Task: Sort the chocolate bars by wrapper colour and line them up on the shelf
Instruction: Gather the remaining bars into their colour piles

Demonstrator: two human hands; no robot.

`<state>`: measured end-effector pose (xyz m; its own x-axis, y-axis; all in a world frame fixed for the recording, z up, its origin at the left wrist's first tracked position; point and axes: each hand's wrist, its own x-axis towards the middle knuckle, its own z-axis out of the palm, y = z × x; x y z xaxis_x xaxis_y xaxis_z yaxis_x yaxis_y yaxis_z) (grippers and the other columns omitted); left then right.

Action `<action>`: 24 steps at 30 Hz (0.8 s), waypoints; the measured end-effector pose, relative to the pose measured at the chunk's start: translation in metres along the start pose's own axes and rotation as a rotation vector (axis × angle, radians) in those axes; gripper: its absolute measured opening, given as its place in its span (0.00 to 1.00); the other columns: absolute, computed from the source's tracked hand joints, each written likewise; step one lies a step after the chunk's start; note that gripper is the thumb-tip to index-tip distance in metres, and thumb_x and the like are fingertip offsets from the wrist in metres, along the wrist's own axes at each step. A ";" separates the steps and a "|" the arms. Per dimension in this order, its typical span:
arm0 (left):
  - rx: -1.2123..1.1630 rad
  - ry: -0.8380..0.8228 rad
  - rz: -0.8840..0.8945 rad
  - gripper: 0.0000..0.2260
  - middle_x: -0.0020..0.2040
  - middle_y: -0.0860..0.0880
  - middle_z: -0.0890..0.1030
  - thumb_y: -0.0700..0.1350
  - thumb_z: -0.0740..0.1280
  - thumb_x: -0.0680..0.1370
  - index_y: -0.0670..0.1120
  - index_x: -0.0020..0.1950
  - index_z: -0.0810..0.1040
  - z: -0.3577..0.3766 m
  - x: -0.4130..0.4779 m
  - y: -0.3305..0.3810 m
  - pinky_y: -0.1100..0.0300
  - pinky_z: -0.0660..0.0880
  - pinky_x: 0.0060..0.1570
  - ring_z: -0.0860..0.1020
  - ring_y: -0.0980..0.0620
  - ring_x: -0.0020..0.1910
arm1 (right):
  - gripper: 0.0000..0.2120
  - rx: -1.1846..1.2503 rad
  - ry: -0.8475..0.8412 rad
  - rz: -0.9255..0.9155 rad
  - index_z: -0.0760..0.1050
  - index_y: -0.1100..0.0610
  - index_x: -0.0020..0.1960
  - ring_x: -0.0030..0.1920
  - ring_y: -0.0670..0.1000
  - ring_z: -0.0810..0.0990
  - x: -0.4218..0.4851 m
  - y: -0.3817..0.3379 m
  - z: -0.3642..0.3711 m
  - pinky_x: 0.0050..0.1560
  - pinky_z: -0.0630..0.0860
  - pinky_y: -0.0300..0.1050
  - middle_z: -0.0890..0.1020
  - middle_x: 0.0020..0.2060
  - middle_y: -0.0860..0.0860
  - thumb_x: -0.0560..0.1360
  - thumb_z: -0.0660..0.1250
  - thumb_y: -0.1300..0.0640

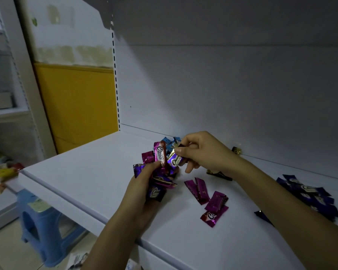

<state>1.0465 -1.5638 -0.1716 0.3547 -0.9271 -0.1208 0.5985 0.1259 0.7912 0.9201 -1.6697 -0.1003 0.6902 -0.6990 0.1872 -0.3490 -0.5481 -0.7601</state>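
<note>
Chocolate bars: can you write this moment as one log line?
left hand holds mixed bunch | right hand pinches purple bar | shelf: magenta group, dark-blue group

The shelf [82, 172] lies bare left of the magenta bars [207, 199], past the left hand [142, 186] gripping a bundle of bars [161, 154] and the right hand [201, 151] pinching a purple bar [175, 160]. Right of them a bare strip reaches the dark blue bars [308, 193]; behind them lie black bars [220, 174], then the back wall [222, 94].

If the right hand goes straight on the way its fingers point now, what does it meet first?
Probably the upright magenta bar in the bundle that the left hand grips. The right hand, pinching a purple bar, points at it, though depth is unclear.
</note>
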 end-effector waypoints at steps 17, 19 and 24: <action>0.323 -0.010 0.064 0.10 0.44 0.44 0.85 0.47 0.67 0.76 0.45 0.53 0.81 -0.003 0.002 -0.001 0.56 0.73 0.46 0.81 0.49 0.43 | 0.06 -0.040 0.221 0.166 0.81 0.53 0.48 0.33 0.50 0.82 -0.057 0.061 -0.053 0.36 0.77 0.41 0.84 0.36 0.51 0.77 0.66 0.61; 0.459 0.006 0.102 0.08 0.39 0.45 0.85 0.50 0.69 0.75 0.47 0.47 0.82 0.000 0.000 -0.006 0.58 0.72 0.40 0.80 0.52 0.37 | 0.09 -0.197 0.277 0.207 0.82 0.52 0.49 0.33 0.48 0.81 -0.071 0.071 -0.073 0.37 0.78 0.38 0.83 0.36 0.47 0.78 0.64 0.61; 0.614 -0.053 0.196 0.09 0.31 0.47 0.81 0.52 0.69 0.74 0.51 0.36 0.83 0.001 -0.002 -0.012 0.54 0.70 0.40 0.76 0.50 0.33 | 0.10 -0.501 0.347 0.276 0.80 0.50 0.51 0.46 0.48 0.78 -0.099 0.093 -0.100 0.46 0.73 0.41 0.81 0.46 0.45 0.79 0.61 0.59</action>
<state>1.0380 -1.5636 -0.1804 0.3702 -0.9257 0.0781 0.0005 0.0843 0.9964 0.7556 -1.6975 -0.1274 0.3187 -0.9057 0.2797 -0.7936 -0.4163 -0.4438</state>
